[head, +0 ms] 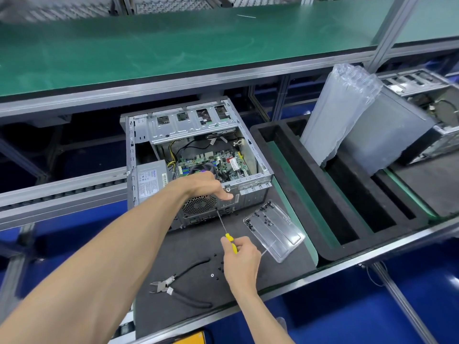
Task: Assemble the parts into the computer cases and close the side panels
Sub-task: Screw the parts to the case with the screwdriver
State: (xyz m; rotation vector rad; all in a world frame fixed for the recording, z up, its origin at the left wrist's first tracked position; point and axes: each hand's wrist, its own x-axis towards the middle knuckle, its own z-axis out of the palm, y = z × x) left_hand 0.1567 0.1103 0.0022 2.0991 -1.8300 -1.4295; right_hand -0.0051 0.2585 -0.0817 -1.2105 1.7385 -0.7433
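An open computer case (pixel 139 150) lies on its side on a dark mat, its motherboard (pixel 211 161) and power supply (pixel 151 180) exposed. My left hand (pixel 206 186) rests on the case's rear top edge, fingers pressing near the fan grille (pixel 198 204). A yellow-handled screwdriver (pixel 231 243) is gripped in my right hand (pixel 242 261), its thin shaft pointing up to the rear panel just below my left hand. A clear plastic tray (pixel 275 232) holding several small black screws sits to the right of the case.
Black-handled side cutters (pixel 178 286) and loose screws (pixel 218 269) lie on the mat near the front edge. A black foam holder (pixel 323 194) with slots stands to the right, carrying an air-cushion wrap (pixel 340 110) and a grey panel (pixel 380 135). Another open case (pixel 432 100) sits far right.
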